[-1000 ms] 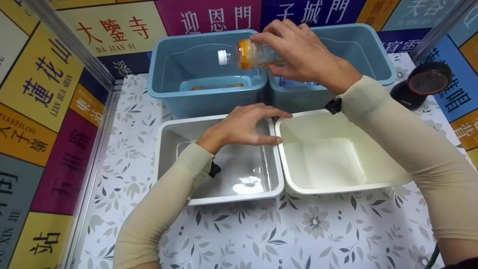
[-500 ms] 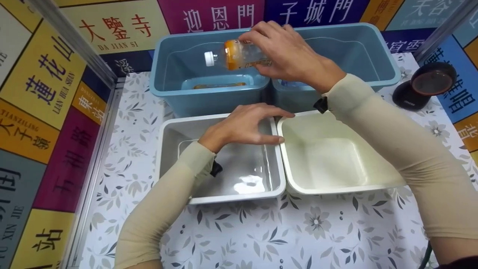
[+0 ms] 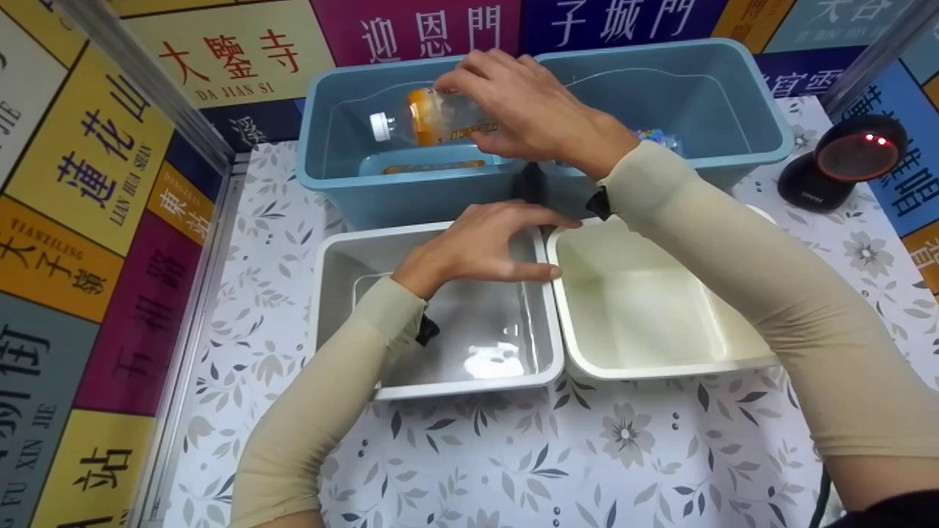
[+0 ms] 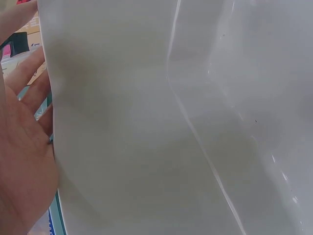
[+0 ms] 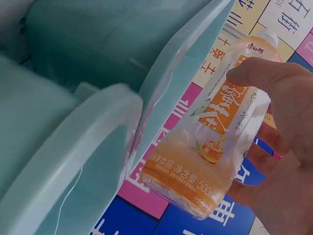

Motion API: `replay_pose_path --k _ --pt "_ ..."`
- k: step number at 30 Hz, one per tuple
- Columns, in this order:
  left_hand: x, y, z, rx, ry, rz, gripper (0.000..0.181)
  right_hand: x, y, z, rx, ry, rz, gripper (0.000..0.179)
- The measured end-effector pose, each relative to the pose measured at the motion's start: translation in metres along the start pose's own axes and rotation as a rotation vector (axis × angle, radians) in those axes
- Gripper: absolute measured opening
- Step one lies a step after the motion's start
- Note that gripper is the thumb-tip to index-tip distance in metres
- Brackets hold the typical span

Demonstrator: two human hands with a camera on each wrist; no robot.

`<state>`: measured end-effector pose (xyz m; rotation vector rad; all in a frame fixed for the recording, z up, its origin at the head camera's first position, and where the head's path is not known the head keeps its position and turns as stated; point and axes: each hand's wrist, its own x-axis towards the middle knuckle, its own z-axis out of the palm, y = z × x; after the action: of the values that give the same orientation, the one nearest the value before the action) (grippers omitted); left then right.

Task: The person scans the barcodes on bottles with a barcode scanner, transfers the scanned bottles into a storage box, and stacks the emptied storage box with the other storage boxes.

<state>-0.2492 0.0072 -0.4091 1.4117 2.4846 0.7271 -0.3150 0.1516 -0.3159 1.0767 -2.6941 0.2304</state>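
Note:
My right hand (image 3: 524, 110) grips a clear plastic drink bottle (image 3: 429, 117) with an orange label and white cap. It lies sideways over the left blue bin (image 3: 411, 202), cap to the left. In the right wrist view, the thumb presses on the label of the bottle (image 5: 210, 139), the fingers behind it. My left hand (image 3: 477, 246) spreads over the grey bin (image 3: 469, 389), thumb and forefinger reaching the rim shared with the cream bin (image 3: 653, 315). The left wrist view shows its palm (image 4: 24, 166) beside that grey wall.
A right blue bin (image 3: 733, 103) holds something clear and multicoloured (image 3: 649, 136). An orange-labelled item (image 3: 433, 167) lies inside the left blue bin. A black scanner-like device (image 3: 843, 161) with red lights stands at the right. Printed panels enclose the flower-patterned table (image 3: 623, 455).
My right hand has carried the bottle leftward and slightly down, from between the blue bins to over the left one. Red lights now show on the black device. My left hand stays put.

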Motion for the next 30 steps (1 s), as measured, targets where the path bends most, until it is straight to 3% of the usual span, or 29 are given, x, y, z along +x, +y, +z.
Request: replay_pose_path --k 30 --pt "-0.002 -0.002 -0.001 -0.021 -0.008 0.008 0.059 0.033 -0.015 0.023 0.086 -0.111 0.019 0.063"
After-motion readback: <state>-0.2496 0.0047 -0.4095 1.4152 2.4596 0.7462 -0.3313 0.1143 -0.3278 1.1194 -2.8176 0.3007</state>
